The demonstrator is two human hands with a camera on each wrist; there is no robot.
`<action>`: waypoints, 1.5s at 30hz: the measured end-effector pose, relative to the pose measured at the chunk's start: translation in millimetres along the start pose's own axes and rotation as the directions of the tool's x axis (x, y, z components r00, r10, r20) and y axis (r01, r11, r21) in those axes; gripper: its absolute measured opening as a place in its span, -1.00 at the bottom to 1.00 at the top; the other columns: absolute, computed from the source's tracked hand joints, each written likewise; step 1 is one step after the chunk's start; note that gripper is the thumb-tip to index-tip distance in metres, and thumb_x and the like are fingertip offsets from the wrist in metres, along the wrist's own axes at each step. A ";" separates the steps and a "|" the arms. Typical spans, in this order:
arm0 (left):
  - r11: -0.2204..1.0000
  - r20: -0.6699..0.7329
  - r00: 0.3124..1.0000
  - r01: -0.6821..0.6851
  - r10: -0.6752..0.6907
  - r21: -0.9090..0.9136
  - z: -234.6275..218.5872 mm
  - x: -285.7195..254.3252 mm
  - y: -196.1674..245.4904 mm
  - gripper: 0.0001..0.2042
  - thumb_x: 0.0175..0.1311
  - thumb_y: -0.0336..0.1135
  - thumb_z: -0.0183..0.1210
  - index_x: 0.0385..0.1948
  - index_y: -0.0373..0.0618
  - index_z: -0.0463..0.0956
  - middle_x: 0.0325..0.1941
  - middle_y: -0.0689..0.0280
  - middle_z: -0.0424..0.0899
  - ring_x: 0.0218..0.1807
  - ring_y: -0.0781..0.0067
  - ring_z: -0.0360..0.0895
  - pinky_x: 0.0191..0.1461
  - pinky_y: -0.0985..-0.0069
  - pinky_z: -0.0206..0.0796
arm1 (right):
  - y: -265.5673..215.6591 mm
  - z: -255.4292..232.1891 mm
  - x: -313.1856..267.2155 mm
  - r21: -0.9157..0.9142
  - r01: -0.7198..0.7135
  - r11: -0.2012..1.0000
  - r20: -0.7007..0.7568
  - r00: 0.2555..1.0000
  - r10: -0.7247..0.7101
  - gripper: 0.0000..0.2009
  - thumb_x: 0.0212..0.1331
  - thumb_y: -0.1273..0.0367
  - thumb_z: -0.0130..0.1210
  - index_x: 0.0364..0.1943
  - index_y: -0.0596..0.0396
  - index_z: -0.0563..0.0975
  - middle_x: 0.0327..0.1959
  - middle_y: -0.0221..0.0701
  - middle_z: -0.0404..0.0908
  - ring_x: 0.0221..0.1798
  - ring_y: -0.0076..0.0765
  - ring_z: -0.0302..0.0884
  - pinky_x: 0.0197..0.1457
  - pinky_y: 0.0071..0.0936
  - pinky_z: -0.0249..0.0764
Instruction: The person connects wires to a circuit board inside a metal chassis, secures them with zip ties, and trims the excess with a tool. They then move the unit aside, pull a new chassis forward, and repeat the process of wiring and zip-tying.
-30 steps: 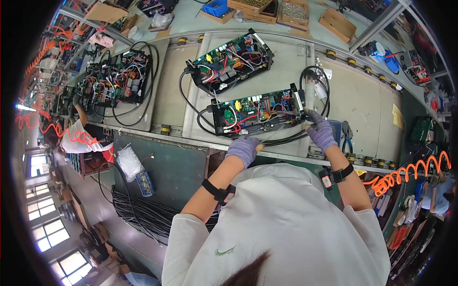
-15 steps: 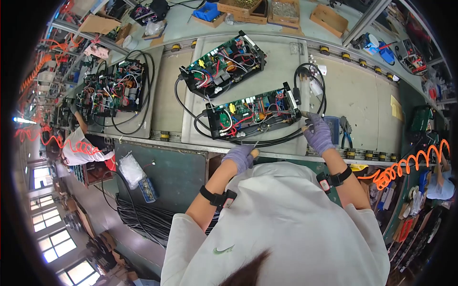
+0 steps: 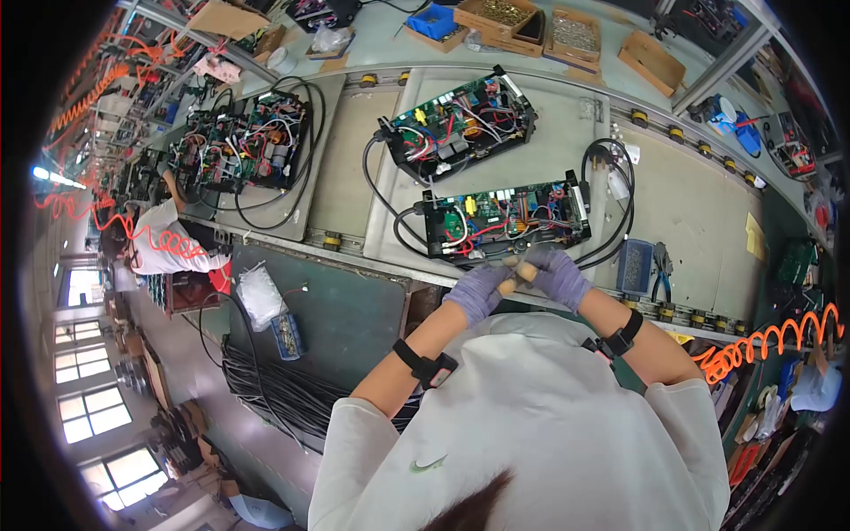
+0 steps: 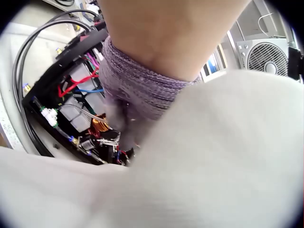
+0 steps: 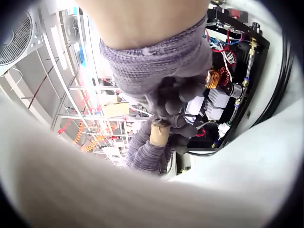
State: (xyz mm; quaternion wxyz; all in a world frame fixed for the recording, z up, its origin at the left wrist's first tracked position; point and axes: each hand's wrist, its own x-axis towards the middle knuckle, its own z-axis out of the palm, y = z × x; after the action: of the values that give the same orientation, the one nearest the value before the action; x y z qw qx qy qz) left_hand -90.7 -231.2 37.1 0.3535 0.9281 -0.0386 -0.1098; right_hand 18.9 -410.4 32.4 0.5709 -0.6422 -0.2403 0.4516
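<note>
Purple-gloved, my left hand [image 3: 478,294] and right hand [image 3: 560,276] meet at the front edge of the nearer open black unit [image 3: 505,217]. Their fingers are bent, and tan thumbs show at the meeting point. In the right wrist view the left hand [image 5: 148,151] is fingertip to fingertip with the right hand [image 5: 166,85], beside the unit's wiring. The fingers hide what lies between them; I cannot tell what the right fingers grip. A black power cable [image 3: 630,190] loops from behind the hands around the unit's right end. A second open unit [image 3: 465,124] stands behind.
A blue tray of small parts [image 3: 635,267] and pliers [image 3: 660,270] lie right of the hands. More open units [image 3: 252,146] stand on the left, near another person [image 3: 168,239]. Parts boxes [image 3: 571,40] line the back shelf. A black cable bundle [image 3: 274,376] lies at lower left.
My right hand has left the cable at the unit's right end and moved left to the left hand. The left hand, earlier holding a thin pale strip, has stayed near the front edge.
</note>
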 end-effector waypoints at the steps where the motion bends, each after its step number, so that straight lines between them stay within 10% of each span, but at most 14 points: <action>1: 0.999 0.000 0.999 0.037 -0.037 -0.020 2.9 -6.1 -4.5 -0.68 0.19 -0.27 0.09 -0.07 -0.24 0.48 -0.20 -0.04 0.59 -0.09 -0.10 0.49 0.03 0.19 0.35 | 3.5 -3.4 2.3 -0.014 0.045 0.999 -0.010 0.999 -0.046 -0.68 0.21 0.38 0.12 0.05 0.10 0.52 -0.24 -0.33 0.65 -0.17 -0.45 0.56 -0.01 -0.53 0.47; 2: 0.997 -0.001 0.997 0.071 -0.071 -0.039 4.8 -10.6 -8.6 -0.68 0.19 -0.28 0.08 -0.07 -0.25 0.48 -0.20 -0.04 0.59 -0.09 -0.11 0.49 0.02 0.18 0.35 | 12.3 -7.2 4.9 -0.179 0.227 0.957 0.028 0.974 -0.225 -0.70 0.19 0.39 0.14 0.02 0.11 0.53 -0.26 -0.35 0.64 -0.19 -0.43 0.55 -0.02 -0.51 0.48; 9: 0.990 0.229 0.965 0.139 -0.130 -0.024 -4.3 6.7 4.9 -0.67 0.22 -0.32 0.02 0.02 -0.20 0.42 -0.20 -0.02 0.61 -0.09 -0.05 0.53 -0.01 0.24 0.39 | -10.0 6.2 -3.3 -0.463 0.239 0.854 -0.001 0.963 -0.270 -0.73 0.03 0.37 0.19 -0.14 0.09 0.59 -0.28 -0.18 0.61 -0.20 -0.05 0.56 -0.08 -0.32 0.47; 10: 0.982 -0.009 0.997 -0.071 0.070 -0.175 46.6 3.3 -41.2 -0.61 0.20 -0.32 0.08 0.08 -0.17 0.38 -0.12 -0.03 0.57 -0.02 0.01 0.52 0.05 0.29 0.39 | -17.6 5.5 -1.3 -0.453 0.234 0.860 0.016 0.967 -0.254 -0.73 0.03 0.35 0.19 -0.16 0.10 0.59 -0.28 -0.16 0.61 -0.20 -0.03 0.57 -0.10 -0.31 0.47; 13: 0.896 -0.209 0.959 0.086 -0.194 -0.435 3.4 -9.3 -19.6 -0.50 0.12 -0.37 0.18 0.16 -0.15 0.30 0.15 0.01 0.36 0.17 -0.04 0.37 0.22 0.25 0.31 | -3.2 -5.1 2.0 -0.504 0.288 0.814 0.040 0.950 -0.311 -0.77 0.05 0.33 0.14 -0.22 0.11 0.60 -0.32 -0.14 0.62 -0.25 -0.01 0.58 -0.17 -0.29 0.49; 15: 0.988 -0.322 0.939 -0.079 0.119 0.135 40.2 -2.5 -73.3 -0.61 0.06 -0.44 0.16 0.00 -0.16 0.43 0.20 0.01 0.34 0.17 -0.01 0.39 0.18 0.31 0.36 | -6.8 -11.5 -2.5 -0.523 0.359 0.773 0.093 0.926 -0.367 -0.80 0.04 0.34 0.14 -0.27 0.11 0.61 -0.35 -0.17 0.63 -0.32 -0.09 0.60 -0.24 -0.34 0.49; 17: 0.980 -0.281 0.959 0.040 0.018 0.197 27.4 -5.2 -51.8 -0.71 0.15 -0.38 0.07 -0.07 -0.14 0.49 0.15 0.11 0.43 0.03 0.14 0.53 0.01 0.35 0.47 | 0.1 -11.7 -6.5 -0.347 0.183 0.920 0.036 0.983 -0.181 -0.84 0.03 0.38 0.15 -0.30 0.12 0.62 -0.40 -0.22 0.65 -0.36 -0.21 0.62 -0.25 -0.41 0.50; 19: 0.903 -0.242 0.913 -0.227 0.327 0.365 44.4 -3.7 -73.2 -0.74 0.13 -0.36 0.05 -0.12 -0.07 0.50 0.03 0.16 0.52 -0.09 0.20 0.58 -0.20 0.35 0.50 | 3.0 -9.3 -8.0 -0.227 0.068 0.971 -0.006 0.997 -0.071 -0.86 0.03 0.44 0.13 -0.32 0.13 0.63 -0.40 -0.26 0.66 -0.35 -0.32 0.62 -0.24 -0.46 0.50; 21: 0.902 -0.130 0.959 -0.186 0.254 0.389 54.0 -5.0 -81.5 -0.77 0.19 -0.32 0.02 -0.12 -0.03 0.49 -0.12 0.14 0.59 -0.20 0.17 0.60 -0.27 0.31 0.48 | 23.1 -15.7 -15.3 -0.247 0.034 0.968 -0.021 0.999 -0.041 -0.87 0.03 0.50 0.11 -0.32 0.15 0.63 -0.40 -0.29 0.67 -0.34 -0.40 0.62 -0.22 -0.50 0.51; 24: 0.928 -0.075 0.966 0.258 -0.246 0.269 40.2 -13.6 -70.8 -0.76 0.32 -0.17 -0.07 -0.11 0.00 0.48 -0.42 0.13 0.64 -0.44 0.08 0.62 -0.40 0.15 0.44 | 32.4 -27.0 -12.4 -0.375 0.073 0.924 0.040 0.997 -0.063 -0.85 0.04 0.56 0.07 -0.31 0.17 0.63 -0.39 -0.29 0.68 -0.33 -0.44 0.62 -0.18 -0.53 0.51; 31: 0.789 -0.071 0.788 0.614 -0.612 0.024 72.8 20.7 -89.1 -0.62 0.29 0.01 -0.05 -0.06 -0.07 0.45 -0.14 0.05 0.63 -0.12 -0.01 0.59 -0.11 0.12 0.42 | 5.8 -19.5 -10.2 -0.288 0.104 0.952 0.248 0.968 -0.030 -0.85 0.07 0.48 0.12 -0.29 0.22 0.63 -0.42 -0.35 0.65 -0.36 -0.50 0.57 -0.24 -0.55 0.50; 38: 0.751 -0.086 0.746 0.654 -0.660 -0.094 84.0 29.6 -94.7 -0.64 0.30 -0.03 -0.07 -0.02 0.00 0.49 -0.14 0.07 0.64 -0.11 0.03 0.59 -0.07 0.18 0.42 | -22.9 -17.0 -16.4 -0.312 -0.069 0.948 0.186 0.974 0.132 -0.78 -0.04 0.44 0.17 -0.26 0.21 0.62 -0.34 -0.25 0.68 -0.25 -0.34 0.63 -0.11 -0.45 0.51; 45: 0.737 -0.109 0.729 0.666 -0.676 -0.114 79.5 28.5 -84.1 -0.66 0.26 -0.12 0.01 0.08 0.19 0.44 -0.05 0.08 0.60 -0.02 0.06 0.56 0.01 0.26 0.42 | 16.7 -30.5 -12.1 -0.437 0.156 0.886 0.227 0.972 -0.059 -0.81 -0.01 0.43 0.16 -0.30 0.20 0.64 -0.41 -0.30 0.67 -0.29 -0.41 0.60 -0.15 -0.49 0.48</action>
State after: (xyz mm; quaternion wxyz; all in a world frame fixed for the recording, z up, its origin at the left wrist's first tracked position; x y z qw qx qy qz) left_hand -81.9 -224.1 -81.5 0.3226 0.8724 0.3284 -0.1644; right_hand 35.7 -440.0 18.4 0.4019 -0.6922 -0.4322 0.4154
